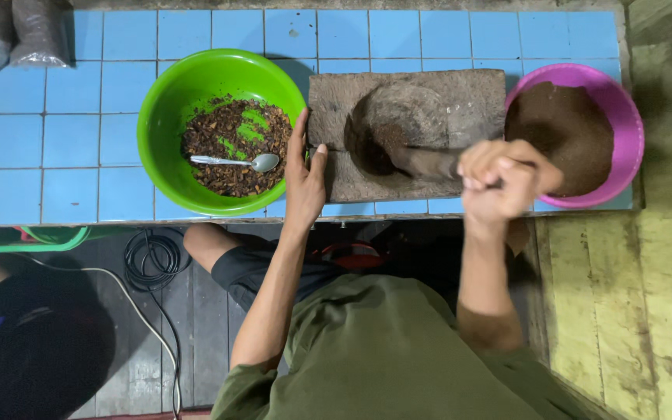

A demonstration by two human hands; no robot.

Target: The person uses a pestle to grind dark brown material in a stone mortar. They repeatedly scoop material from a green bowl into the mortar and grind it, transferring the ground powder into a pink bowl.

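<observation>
Right hand (499, 180) fisted tight round stone pestle (421, 162) at three o'clock, left hand (305, 173) flat, fingers open, steadying stone mortar slab (406, 132) at nine o'clock edge, beside green bowl (166, 101).

R hand (499, 177) grips pestle (421, 159), L hand (305, 175) steadies mortar (406, 101).

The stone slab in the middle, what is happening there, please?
A person grinds brown material on the stone slab. The right hand grips a stone pestle; the left hand steadies the slab's edge. A green bowl holds coarse brown bits and a spoon; a pink bowl holds fine brown powder.
</observation>
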